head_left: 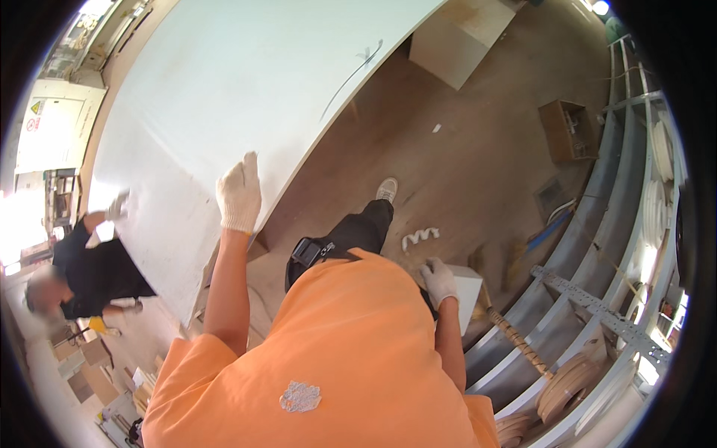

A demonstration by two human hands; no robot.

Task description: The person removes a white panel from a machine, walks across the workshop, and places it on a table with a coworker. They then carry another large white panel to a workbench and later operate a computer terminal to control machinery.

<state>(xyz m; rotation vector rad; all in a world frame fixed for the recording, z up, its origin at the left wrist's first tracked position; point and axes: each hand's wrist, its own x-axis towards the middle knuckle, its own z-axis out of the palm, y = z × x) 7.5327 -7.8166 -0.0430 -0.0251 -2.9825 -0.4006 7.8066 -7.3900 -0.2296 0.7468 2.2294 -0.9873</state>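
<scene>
My left hand, in a white knit glove, is over the large white board, close to its right edge. Its fingers are curled together, and whatever they may hold is too small or hidden to make out. On my right side, my right hand hangs low, gloved as well, with its fingers loosely apart and nothing visible in them. Just beside it is a white box-shaped block, but I cannot tell whether they touch. A dark curved line marks the board's surface.
Across the board at left, a person in black has a gloved hand by its edge. A white coiled strip lies on the floor near my foot. Metal racking with edging rolls lines the right; a brown box stands beyond.
</scene>
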